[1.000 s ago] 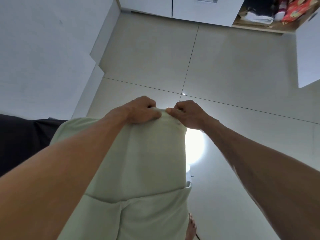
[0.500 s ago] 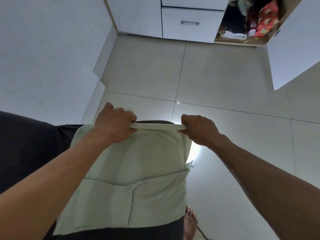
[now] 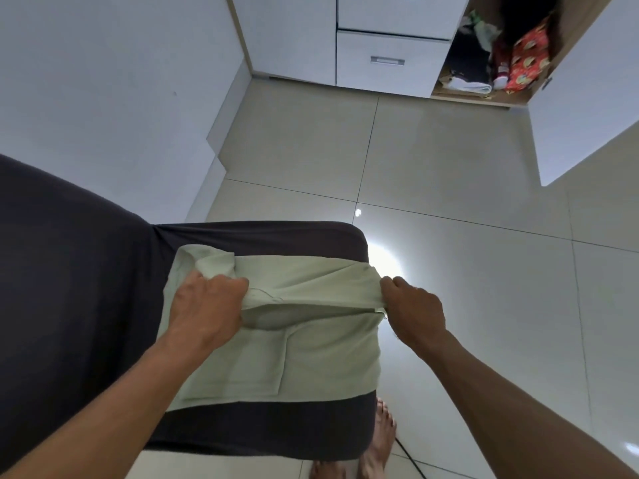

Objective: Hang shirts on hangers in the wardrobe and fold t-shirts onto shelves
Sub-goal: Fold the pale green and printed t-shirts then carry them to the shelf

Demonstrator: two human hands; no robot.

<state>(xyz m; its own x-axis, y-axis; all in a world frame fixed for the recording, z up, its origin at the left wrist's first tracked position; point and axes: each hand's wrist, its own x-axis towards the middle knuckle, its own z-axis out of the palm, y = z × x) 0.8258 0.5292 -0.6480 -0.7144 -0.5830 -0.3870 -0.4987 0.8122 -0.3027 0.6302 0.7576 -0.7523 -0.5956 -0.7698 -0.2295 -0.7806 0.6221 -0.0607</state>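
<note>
A pale green cotton t-shirt (image 3: 311, 354), partly folded into a rough rectangle, lies on a surface covered in dark charcoal fabric (image 3: 86, 271), near its right-hand corner, with a strip of the dark fabric showing beyond its far edge and another below its near edge. The left hand (image 3: 207, 305) rests on the left part of the shirt, its fingers (image 3: 235, 283) curled round a bunched fold of the cloth beside a loose sleeve that lies crumpled just past the knuckles. The right hand (image 3: 413, 311) is at the shirt's right edge, where its fingers (image 3: 389, 285) pinch the same fold between thumb and curled knuckles. Between the two hands the fold is stretched into a band lifted a little off the layer under it, and a shadowed gap shows below the band. The lower layer lies flat, with a vertical crease running down its middle. Both bare forearms reach in from the bottom of the view. Beyond the covered surface is a glossy beige tiled floor (image 3: 449, 160) with a bright reflection of light just past the corner, and a bare foot (image 3: 382, 433) stands on the tiles beside the near edge. At the far wall stands a white wardrobe (image 3: 290, 32) with drawers; its right section is open, its white door (image 3: 587, 98) swung out, and inside are dark clothes, a folded white item and a red patterned bundle (image 3: 529, 60).
</note>
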